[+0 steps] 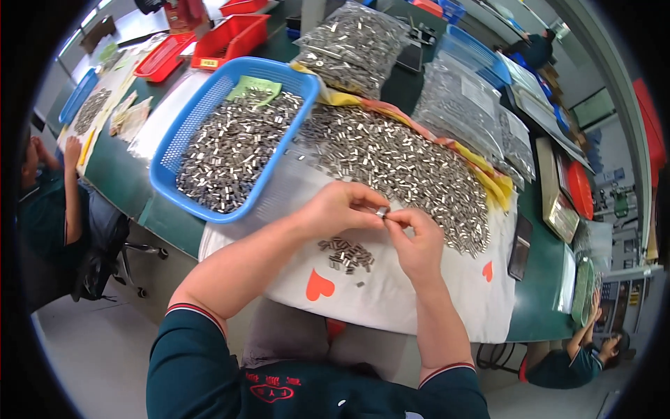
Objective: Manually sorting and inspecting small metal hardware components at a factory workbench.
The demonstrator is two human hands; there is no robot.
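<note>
Above the white cloth [433,293], my left hand [342,207] and my right hand [417,237] meet, fingertips pinched together on one small shiny metal piece [382,211]. Its exact kind is too small to make out. Just below my left hand lies a small heap of similar metal pieces [347,255], with a single one apart from it. Beyond my hands spreads a large pile of the pieces [391,160] on the cloth. To the left, a blue plastic basket [162,167] holds many more, with a green paper slip [252,89] on top.
Filled clear plastic bags [352,45] stand behind the large pile, along a rolled yellow and red cloth edge [419,129]. A dark phone [520,246] lies at the right. Red bins [230,42] sit at the back left. Other people sit at the left and right.
</note>
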